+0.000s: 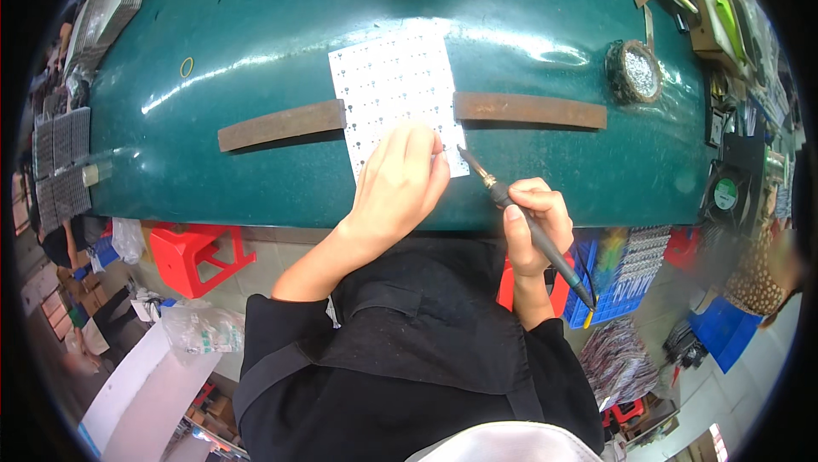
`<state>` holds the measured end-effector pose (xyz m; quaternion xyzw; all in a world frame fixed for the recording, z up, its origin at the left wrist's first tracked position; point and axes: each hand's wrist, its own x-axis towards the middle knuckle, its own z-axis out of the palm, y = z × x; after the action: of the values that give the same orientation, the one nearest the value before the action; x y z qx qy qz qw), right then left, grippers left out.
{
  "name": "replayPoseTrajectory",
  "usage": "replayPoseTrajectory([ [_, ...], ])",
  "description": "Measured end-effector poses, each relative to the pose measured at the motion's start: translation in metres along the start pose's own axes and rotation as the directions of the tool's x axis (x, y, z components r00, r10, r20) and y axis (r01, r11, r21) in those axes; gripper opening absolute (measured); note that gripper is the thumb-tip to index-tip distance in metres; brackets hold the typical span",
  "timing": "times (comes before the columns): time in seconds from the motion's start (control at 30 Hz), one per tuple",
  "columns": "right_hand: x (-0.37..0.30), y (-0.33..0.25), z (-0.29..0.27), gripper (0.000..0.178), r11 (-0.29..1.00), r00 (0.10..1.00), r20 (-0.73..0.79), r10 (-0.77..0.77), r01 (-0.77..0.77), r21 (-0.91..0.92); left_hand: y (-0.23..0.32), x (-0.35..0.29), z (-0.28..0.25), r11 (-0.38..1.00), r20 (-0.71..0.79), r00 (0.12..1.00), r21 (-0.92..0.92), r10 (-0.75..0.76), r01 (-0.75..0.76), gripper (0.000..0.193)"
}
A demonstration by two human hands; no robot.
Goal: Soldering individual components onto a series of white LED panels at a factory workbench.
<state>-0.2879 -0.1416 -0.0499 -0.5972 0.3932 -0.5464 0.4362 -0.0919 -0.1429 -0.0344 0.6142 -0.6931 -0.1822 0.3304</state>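
Observation:
A white circuit board panel (383, 78) with rows of small dark marks lies on the green table mat. My left hand (396, 176) rests over its lower part, fingers bent and drawn together near the lower right corner; anything between the fingertips is hidden. In my right hand (541, 219) is a soldering iron (558, 264), held like a pen. Its tip points up and left, at the panel's right edge close to my left fingertips; whether it touches cannot be made out. Two brown flat bars, the left one (281, 126) and the right one (530, 111), flank the panel.
On the green table (256, 181), a round container of shiny metallic material (639, 72) stands at right and a yellow rubber band (187, 66) lies at left. Stacked panels (61, 155) line the left edge. A black fan (728, 189) sits at the right edge. Below are a red stool (196, 253) and blue crate (609, 296).

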Motion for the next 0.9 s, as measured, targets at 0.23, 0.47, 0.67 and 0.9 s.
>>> replayPoseTrajectory([
  [0.23,0.001,0.003,0.001,0.012,0.999,0.999,0.035,0.03,-0.029,-0.028,0.002,-0.001,0.005,0.996,-0.018,0.999,0.071,-0.047,0.049,0.018],
  [0.47,-0.001,0.002,0.0,0.012,0.999,0.999,0.033,0.03,-0.028,-0.043,0.006,0.003,0.004,0.994,-0.048,0.997,0.101,0.053,-0.048,0.014],
  [0.67,-0.005,-0.001,-0.003,0.012,0.995,0.999,0.038,-0.024,0.027,-0.092,0.008,-0.002,-0.003,0.997,-0.009,0.998,0.049,0.066,-0.065,0.009],
  [0.9,-0.012,-0.004,-0.006,0.011,0.997,0.998,0.003,-0.06,0.06,-0.041,0.013,-0.015,-0.004,0.996,0.03,0.998,-0.075,-0.055,0.057,0.014],
])
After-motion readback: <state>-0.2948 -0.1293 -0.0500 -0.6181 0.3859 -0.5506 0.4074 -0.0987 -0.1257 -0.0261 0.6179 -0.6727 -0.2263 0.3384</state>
